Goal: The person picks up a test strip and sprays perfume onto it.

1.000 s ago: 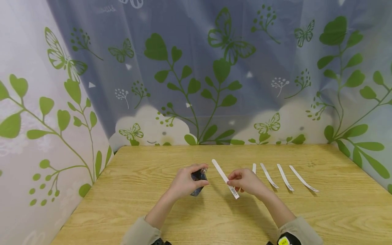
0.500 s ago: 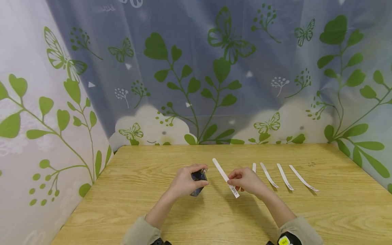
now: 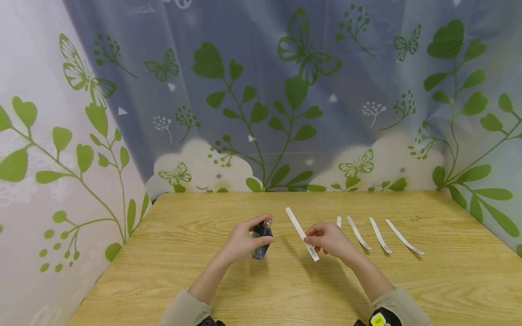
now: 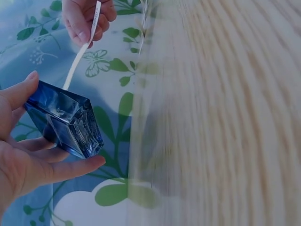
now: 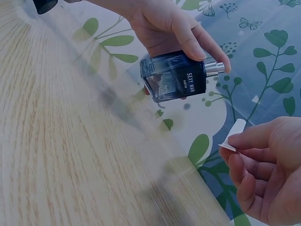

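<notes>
My left hand grips a dark blue glass perfume bottle just above the table. In the right wrist view, the bottle lies sideways across the picture, its printed label visible. That view also has the index finger at the silver spray nozzle, and no cap covers it. My right hand pinches a white paper test strip near its printed lower end. The strip slants up and left, its far end near the bottle but apart from it. In the left wrist view the bottle's base faces the camera.
Several more white strips, among them one strip, lie spaced out on the wooden table to the right of my right hand. A patterned curtain hangs behind the table's far edge.
My left hand has shifted slightly left with the bottle, which is turned so more of it shows. The strip in my right hand has moved up a little.
</notes>
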`<state>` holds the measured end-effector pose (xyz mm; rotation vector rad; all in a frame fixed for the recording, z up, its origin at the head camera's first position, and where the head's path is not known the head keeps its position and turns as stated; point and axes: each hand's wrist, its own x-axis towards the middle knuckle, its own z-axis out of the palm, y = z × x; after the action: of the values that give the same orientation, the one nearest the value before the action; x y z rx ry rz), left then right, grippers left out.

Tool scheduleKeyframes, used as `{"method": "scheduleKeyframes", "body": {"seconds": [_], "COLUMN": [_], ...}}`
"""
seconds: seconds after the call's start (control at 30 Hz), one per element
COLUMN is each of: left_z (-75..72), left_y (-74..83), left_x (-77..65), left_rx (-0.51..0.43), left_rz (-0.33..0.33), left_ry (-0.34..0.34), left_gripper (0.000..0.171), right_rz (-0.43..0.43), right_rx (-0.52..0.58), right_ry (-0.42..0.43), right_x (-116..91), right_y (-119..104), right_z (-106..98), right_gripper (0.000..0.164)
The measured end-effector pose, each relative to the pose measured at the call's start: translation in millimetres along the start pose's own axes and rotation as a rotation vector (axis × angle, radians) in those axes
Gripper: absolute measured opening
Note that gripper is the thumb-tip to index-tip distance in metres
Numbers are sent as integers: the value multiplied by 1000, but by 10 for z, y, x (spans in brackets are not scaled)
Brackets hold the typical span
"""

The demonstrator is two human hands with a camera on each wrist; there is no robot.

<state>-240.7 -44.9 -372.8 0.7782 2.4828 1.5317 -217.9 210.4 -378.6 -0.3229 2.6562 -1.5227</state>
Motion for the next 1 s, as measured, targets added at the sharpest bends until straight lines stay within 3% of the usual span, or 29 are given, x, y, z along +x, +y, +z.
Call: {"method": "scheduleKeyframes", "body": {"seconds": [0.33, 0.73, 1.0], "left_z": [-16, -94, -171], "left_y": [-18, -147, -205], "left_x": [3, 17, 26], "left_rx": [-55, -117, -138], "left_rz": [-2, -36, -45], "left_ry": [41, 172, 258], "left_gripper": [53, 53, 60], "right_rz": [42, 86, 170], "right_rx": [77, 100, 106], "right_ry": [27, 52, 166], "right_x": [5, 63, 156], "right_y": [27, 90, 157], "right_z": [-50, -94, -83], "right_gripper": [17, 20, 18]}}
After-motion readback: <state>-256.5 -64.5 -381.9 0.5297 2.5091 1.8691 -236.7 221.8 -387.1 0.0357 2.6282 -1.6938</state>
